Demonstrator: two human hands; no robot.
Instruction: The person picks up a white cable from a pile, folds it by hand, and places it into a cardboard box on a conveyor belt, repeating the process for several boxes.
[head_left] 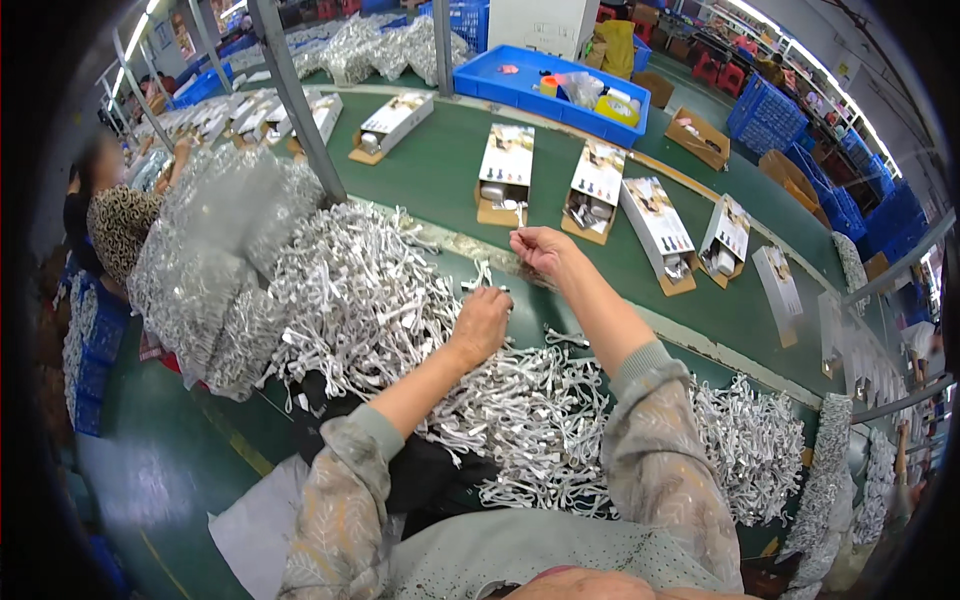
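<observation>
My right hand (542, 250) reaches over the edge of the green belt. Its fingers pinch a short white cable (520, 214), which rises to the open end of a white carton (506, 158) lying on the belt. Closer to me, my left hand (482, 325) is curled at the edge of a heap of bundled white cables (400, 312). A white cable bundle (482, 274) sticks up from its fingertips. Beside the first carton lies a second open carton (595, 178) with wrapped pale parts showing inside.
More open cartons (655, 225) lie along the belt (430, 160). Beyond it stands a blue tray (540, 85) with a yellow container. A grey metal post (300, 110) rises at the left, beside clear bags (215, 260) of parts. Another person (115, 220) works at far left.
</observation>
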